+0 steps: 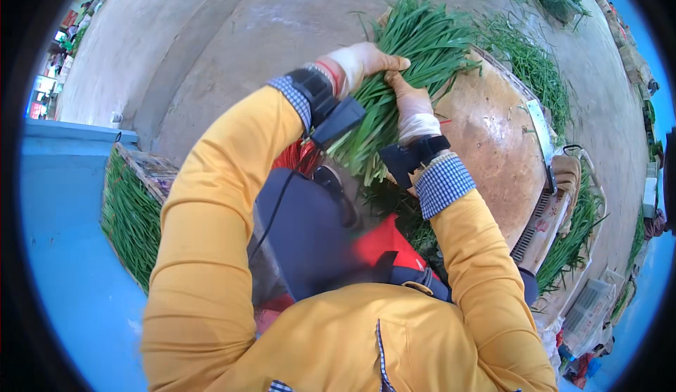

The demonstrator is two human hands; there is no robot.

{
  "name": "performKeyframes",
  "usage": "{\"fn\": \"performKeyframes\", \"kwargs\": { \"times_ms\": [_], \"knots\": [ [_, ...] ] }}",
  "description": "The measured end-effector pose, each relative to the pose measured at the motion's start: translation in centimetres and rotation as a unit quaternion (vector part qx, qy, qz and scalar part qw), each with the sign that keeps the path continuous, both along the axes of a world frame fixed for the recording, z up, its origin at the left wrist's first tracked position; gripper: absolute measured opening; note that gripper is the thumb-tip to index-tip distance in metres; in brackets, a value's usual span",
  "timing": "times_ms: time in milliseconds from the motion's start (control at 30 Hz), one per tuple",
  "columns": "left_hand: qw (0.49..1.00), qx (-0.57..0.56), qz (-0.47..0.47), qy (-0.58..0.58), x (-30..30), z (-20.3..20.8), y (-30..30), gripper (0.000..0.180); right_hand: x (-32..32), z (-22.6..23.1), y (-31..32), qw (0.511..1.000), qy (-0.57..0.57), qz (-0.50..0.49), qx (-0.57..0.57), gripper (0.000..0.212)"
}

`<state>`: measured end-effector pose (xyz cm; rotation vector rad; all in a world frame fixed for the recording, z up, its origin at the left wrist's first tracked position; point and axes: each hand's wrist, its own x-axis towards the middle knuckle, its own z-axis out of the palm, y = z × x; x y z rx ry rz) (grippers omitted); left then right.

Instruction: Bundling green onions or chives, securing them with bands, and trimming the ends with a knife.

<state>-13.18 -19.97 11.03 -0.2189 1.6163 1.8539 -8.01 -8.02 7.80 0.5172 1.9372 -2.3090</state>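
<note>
A thick bunch of long green garlic chives [422, 40] is held out in front of me, its paler ends toward my lap. My left hand [362, 61] grips it from the left side, thumb across the leaves. From the near right, my right hand [410, 102] also closes on the bunch, its thumb almost meeting the left one. Thin pale gloves seem to cover both hands. The fingers beneath the bunch are hidden. Just right of my right hand is a worn, light-brown board [493, 131], which the leaves partly overhang.
A flat metal strip [539, 131] lies along the board's right edge. Loose chives [531, 68] are heaped beyond it. More chives fill a crate [134, 216] at left, beside a blue wall [77, 216]. Red strands [296, 156] hang near my knee; a grey-white scale-like device [542, 230] stands right.
</note>
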Motion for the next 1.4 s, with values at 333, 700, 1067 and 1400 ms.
{"fn": "performKeyframes", "kwargs": {
  "times_ms": [333, 700, 1067, 1400],
  "knots": [
    [0.951, -0.222, -0.125, 0.173, 1.4, -0.7, -2.8, 0.125, 0.2, 0.0, 1.3, 0.959, 0.107, 0.002, 0.263, 0.093],
    [0.818, -0.455, -0.215, 0.279, 6.5, 0.0, 1.9, 0.133, -0.9, -0.2, 5.8, 0.819, -0.057, 0.159, 0.548, 0.076],
    [0.834, -0.433, -0.186, 0.287, 6.8, -1.1, 1.8, 0.138, 15.7, 0.3, 8.3, 0.631, 0.455, 0.536, 0.329, 0.026],
    [0.832, -0.454, -0.173, 0.267, 6.1, -1.4, 2.6, 0.141, 11.6, -0.4, 3.1, 0.654, 0.144, 0.590, 0.451, 0.036]
  ]
}}
